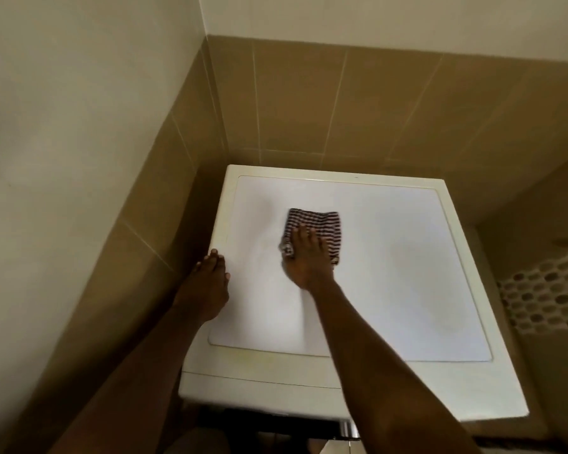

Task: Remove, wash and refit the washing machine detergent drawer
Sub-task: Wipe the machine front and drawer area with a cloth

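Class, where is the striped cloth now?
Head view: the cloth lies on the washer top, left of centre, pressed under the right hand.

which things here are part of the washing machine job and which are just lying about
Part of the job: washing machine; striped cloth on its top; right hand pressing flat on the cloth; left hand resting on the machine's left edge. The detergent drawer is not in view.

Just lying about: white perforated basket to the right of the machine; tiled wall behind.
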